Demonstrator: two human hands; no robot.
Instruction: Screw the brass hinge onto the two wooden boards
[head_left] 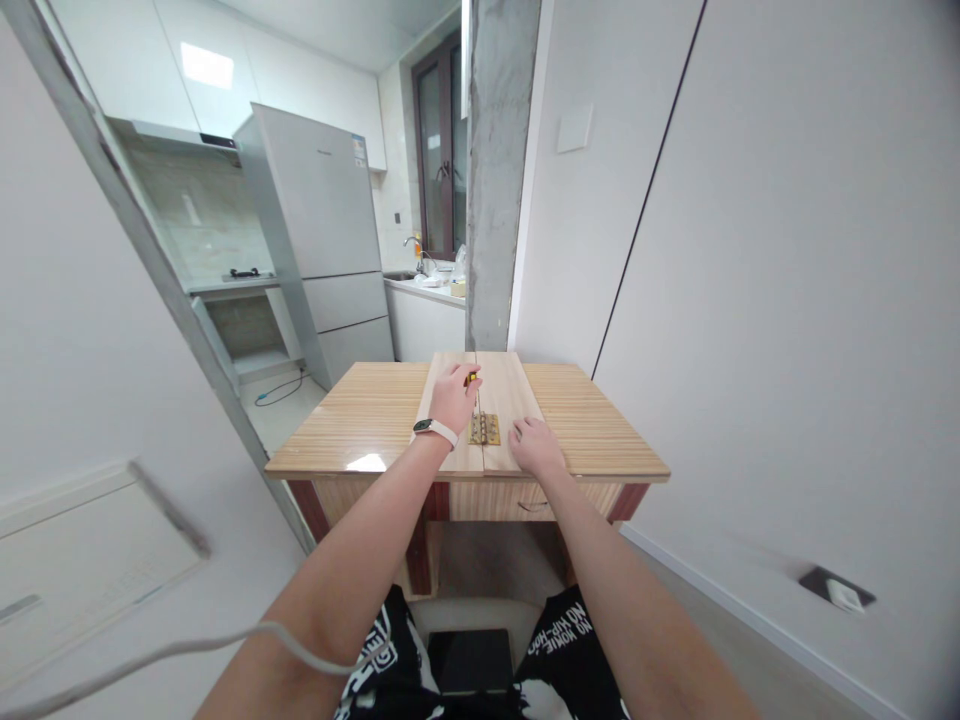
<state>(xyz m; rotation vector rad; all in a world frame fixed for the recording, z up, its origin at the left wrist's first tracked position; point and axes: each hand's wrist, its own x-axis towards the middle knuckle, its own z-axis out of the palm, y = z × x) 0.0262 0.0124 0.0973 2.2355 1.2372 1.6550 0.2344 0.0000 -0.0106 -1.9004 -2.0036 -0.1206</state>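
Two pale wooden boards (504,385) lie side by side on the wooden table (592,420), with a narrow seam between them. A brass-coloured hinge (484,429) lies across the seam near the front. My left hand (452,396), with a white-banded watch on its wrist, is closed around a small yellow and black screwdriver (471,379) above the seam, just behind the hinge. My right hand (534,444) rests on the right board, to the right of the hinge, its fingers curled and pressed together; whether they hold anything is too small to tell.
A drawer (517,501) is under the tabletop. Behind at left stands a grey refrigerator (322,200), with a sink counter (427,310) beyond. A pale cable (281,635) crosses my left forearm. A wall rises at right.
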